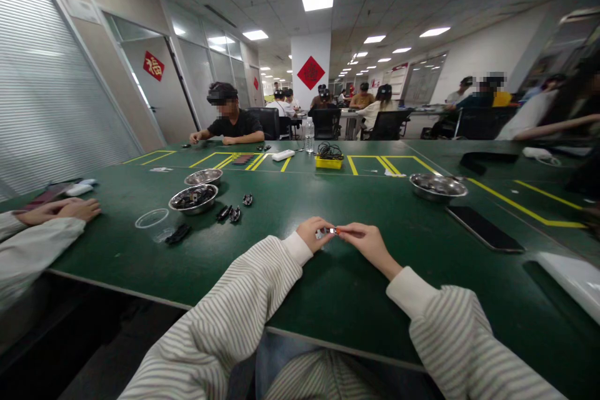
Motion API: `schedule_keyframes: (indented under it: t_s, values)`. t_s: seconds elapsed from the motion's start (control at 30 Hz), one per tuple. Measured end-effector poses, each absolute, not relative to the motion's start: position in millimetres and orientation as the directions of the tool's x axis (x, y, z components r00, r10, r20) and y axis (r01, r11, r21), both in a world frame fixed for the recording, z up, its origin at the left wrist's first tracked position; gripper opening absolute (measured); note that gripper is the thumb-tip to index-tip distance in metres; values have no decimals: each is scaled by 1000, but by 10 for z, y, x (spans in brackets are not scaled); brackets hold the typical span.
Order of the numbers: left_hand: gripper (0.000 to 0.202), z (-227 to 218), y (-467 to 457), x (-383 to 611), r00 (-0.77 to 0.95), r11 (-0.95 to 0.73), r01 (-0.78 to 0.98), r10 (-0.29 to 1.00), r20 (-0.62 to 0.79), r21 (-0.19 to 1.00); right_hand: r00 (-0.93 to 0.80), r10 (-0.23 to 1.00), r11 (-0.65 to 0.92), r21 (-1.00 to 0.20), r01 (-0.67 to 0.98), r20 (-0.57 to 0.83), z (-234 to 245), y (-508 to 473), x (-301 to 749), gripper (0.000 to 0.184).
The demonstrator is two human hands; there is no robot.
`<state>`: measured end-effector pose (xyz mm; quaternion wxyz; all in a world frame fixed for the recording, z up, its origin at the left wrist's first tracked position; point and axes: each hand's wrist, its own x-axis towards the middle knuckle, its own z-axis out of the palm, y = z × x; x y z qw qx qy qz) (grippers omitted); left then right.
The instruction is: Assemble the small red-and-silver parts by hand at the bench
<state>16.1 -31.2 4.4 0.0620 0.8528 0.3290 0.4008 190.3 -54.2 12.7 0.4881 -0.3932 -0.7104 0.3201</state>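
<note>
Because fingertip control probably suits something so small, I have my left hand (313, 234) and right hand (368, 242) both pinching the small silvery-and-orange part (333, 231) between them over the green tabletop (347, 306).

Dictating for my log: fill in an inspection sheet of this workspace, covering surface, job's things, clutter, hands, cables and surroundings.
Surface: green table, marked with yellow lines.
Job's things: small piece, silver and orange, held up between the hands; too small to identify.
Clutter: loose dark parts beside a steel bowl of more dark parts; clear plastic cup; black phone at right; water bottle toward the far side.
Hands: left hand and right hand both pinch the small piece.
Cables: black cable bundle in a yellow tray.
Surroundings: person in black seated across; another person's hands at far left; more people seated beyond.
</note>
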Motion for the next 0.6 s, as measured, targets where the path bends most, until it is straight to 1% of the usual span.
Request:
schedule_keyframes:
  t_s: [0.13, 0.3, 0.6]
  values:
    - [18, 45, -317, 158, 456, -787, 499, 594, 663, 362, -218, 864, 500, -828, 253, 455, 115, -534, 1909, 19]
    - [19, 31, -312, 149, 451, -799, 492, 573, 685, 345, -181, 865, 501, -834, 231, 469, 123, -542, 1887, 16]
    - [20, 14, -306, 138, 457, -826, 476, 527, 717, 304, -198, 848, 528, -813, 246, 491, 136, -556, 1890, 15]
